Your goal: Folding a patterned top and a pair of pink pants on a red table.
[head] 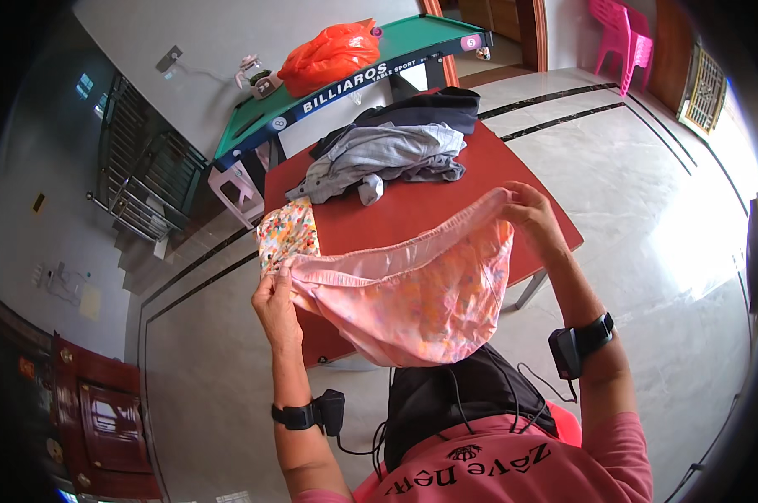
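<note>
A pink floral-patterned cloth piece with an elastic edge point(416, 308), perhaps a skirt or shorts, is stretched between my hands. My left hand point(278, 308) pinches one end of the gathered edge, at the left side of the table. The other end is gripped by my right hand point(533, 217), held higher and farther forward. Between them the elastic opening sags, and the cloth hangs down over the table's near edge. Just beyond my left hand lies a folded cloth with a multicoloured print point(289, 232), partly hidden.
A grey-blue shirt point(385, 154) and dark clothing point(429, 110) are heaped at the far side of the red table point(366, 220). Behind stands a toy billiard table point(432, 34) bearing a red plastic bag point(331, 56). Pink plastic chairs point(624, 41) stand far right; cables hang near my waist.
</note>
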A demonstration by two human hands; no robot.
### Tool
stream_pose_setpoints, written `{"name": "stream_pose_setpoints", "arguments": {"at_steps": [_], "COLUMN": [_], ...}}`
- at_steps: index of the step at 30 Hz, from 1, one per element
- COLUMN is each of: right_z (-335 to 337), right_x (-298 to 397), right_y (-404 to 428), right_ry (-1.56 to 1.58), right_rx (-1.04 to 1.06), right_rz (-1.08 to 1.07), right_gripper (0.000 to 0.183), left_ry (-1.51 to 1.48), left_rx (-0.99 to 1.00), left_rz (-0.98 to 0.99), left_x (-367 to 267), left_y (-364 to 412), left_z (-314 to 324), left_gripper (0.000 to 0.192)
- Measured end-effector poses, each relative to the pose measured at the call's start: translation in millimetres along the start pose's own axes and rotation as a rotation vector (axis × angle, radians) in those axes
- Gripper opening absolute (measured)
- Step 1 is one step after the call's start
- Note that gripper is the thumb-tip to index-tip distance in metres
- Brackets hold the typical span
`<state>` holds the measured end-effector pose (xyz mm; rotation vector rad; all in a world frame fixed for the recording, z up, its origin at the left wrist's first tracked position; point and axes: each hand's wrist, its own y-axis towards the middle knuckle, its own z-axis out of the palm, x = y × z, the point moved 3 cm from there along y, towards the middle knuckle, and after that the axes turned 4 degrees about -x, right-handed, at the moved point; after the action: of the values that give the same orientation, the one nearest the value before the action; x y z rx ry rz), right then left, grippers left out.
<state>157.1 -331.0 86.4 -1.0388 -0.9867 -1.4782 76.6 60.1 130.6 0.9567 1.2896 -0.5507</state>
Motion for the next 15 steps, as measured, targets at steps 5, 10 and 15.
{"name": "stream_pose_setpoints", "arguments": {"at_steps": [5, 10, 15], "right_z": [10, 35, 36], "right_x": [-56, -83, -88], "right_y": [-12, -45, -56], "right_ry": [-0.628, -1.145, -1.298], "right_rx": [-0.009, 0.184, 0.111], "right_rz": [-0.232, -0.453, -0.55], "right_gripper": [0.074, 0.069, 0.064], "left_ry": [0.606, 0.845, 0.997], "left_rx": [0.121, 0.402, 0.304], "left_rz": [-0.076, 0.143, 0.25], "left_x": [55, 81, 97], "left_y": [-7, -30, -32], "left_z": [-3, 16, 29], "left_gripper": [0.028, 0.042, 0.047]}}
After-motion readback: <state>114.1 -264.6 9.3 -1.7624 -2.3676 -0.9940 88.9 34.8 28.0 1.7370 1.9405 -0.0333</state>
